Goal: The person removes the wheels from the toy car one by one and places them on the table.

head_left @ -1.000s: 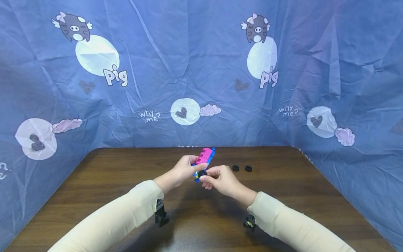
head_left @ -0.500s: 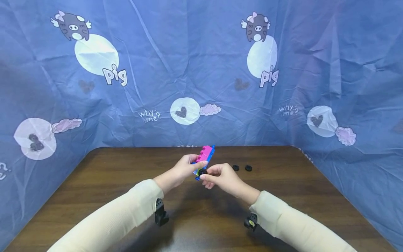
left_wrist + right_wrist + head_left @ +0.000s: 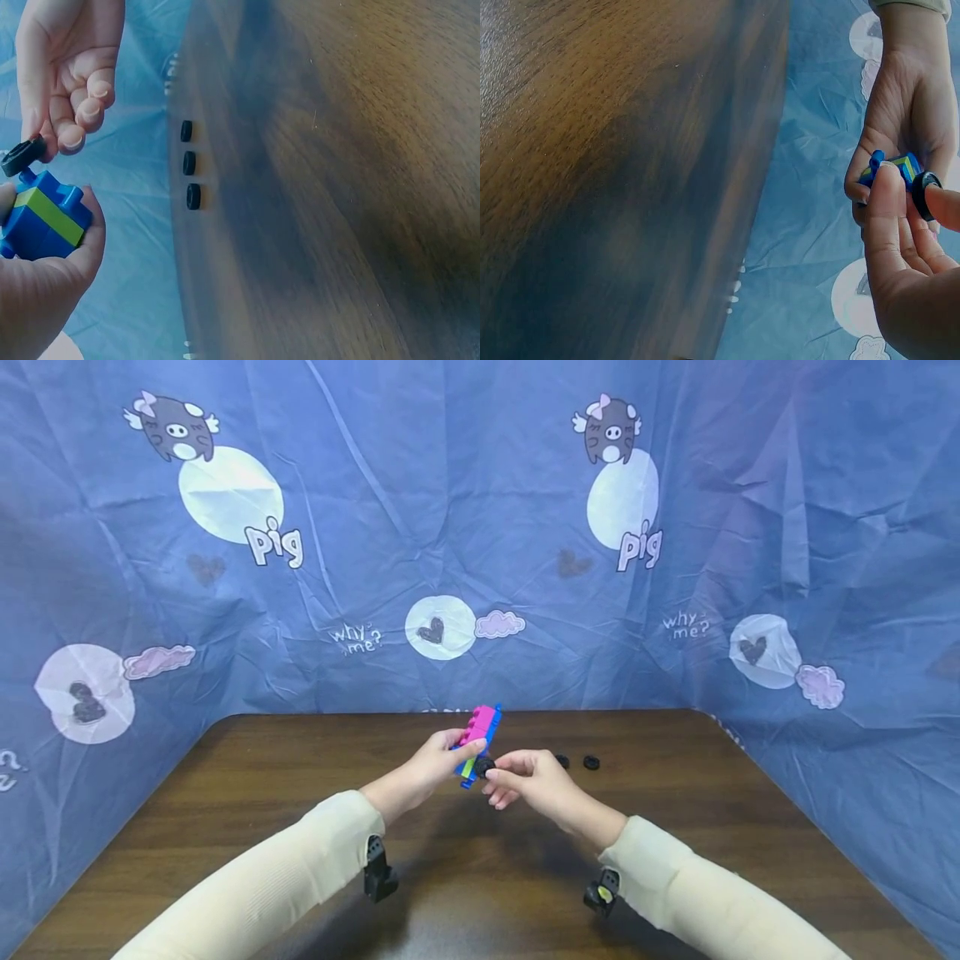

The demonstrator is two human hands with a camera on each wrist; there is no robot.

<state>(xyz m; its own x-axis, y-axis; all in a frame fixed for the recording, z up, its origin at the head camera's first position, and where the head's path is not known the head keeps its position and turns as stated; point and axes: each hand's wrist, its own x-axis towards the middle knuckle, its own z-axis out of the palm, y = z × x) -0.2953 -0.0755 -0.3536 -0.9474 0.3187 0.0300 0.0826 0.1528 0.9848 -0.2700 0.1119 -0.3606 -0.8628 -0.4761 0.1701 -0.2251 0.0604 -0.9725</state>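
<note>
My left hand (image 3: 427, 772) grips a toy vehicle of pink, blue and lime-green building blocks (image 3: 483, 724), tilted above the table. Blue pegs stick out from its blue base, one peg (image 3: 28, 176) showing clearly in the left wrist view. My right hand (image 3: 538, 783) pinches a small black toy wheel (image 3: 484, 767) between thumb and forefinger, its other fingers loosely bent. In the left wrist view the wheel (image 3: 22, 156) sits tilted right at the peg's tip. From the right wrist, the wheel (image 3: 926, 196) shows beside the blue and green end, partly behind my thumb.
Three more black wheels stand in a row on the brown wooden table (image 3: 337, 225), the middle one (image 3: 189, 163) between two others. In the head view my right hand hides part of this row; the rightmost wheel (image 3: 592, 762) shows. A blue printed cloth (image 3: 525, 585) hangs behind the table.
The block vehicle and my left hand have shifted slightly left. The wheel in my right fingers has turned, showing its ridged tread, and more of the green block shows beside it.
</note>
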